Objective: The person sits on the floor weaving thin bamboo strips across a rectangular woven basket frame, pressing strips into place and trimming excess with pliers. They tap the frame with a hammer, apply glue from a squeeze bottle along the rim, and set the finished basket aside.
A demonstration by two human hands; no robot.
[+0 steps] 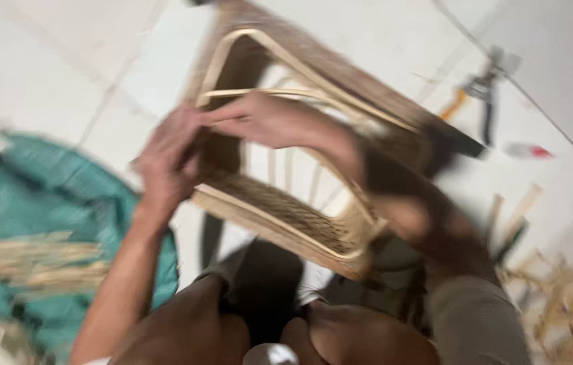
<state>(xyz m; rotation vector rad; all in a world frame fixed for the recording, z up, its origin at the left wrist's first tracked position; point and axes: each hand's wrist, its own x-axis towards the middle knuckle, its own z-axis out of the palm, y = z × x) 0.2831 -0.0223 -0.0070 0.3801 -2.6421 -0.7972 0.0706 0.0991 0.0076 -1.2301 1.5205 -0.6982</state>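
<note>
A woven rattan basket frame (313, 223) with pale cane rims rests tilted over my knees, its open side toward me. My left hand (165, 162) presses against the frame's left wall, fingers curled on the weave. My right hand (266, 120) reaches across from the right, fingers pointing left and pinching at the same left edge, close to the left hand's fingertips. The picture is blurred by motion, so any thin strand between the fingers cannot be made out.
A teal mat (57, 203) with a bundle of pale cane strips (36, 260) lies at the left. Pliers and cutters (486, 91) and a small red-and-white item (526, 151) sit on the white tiled floor at upper right. Loose cane offcuts (557, 290) litter the right.
</note>
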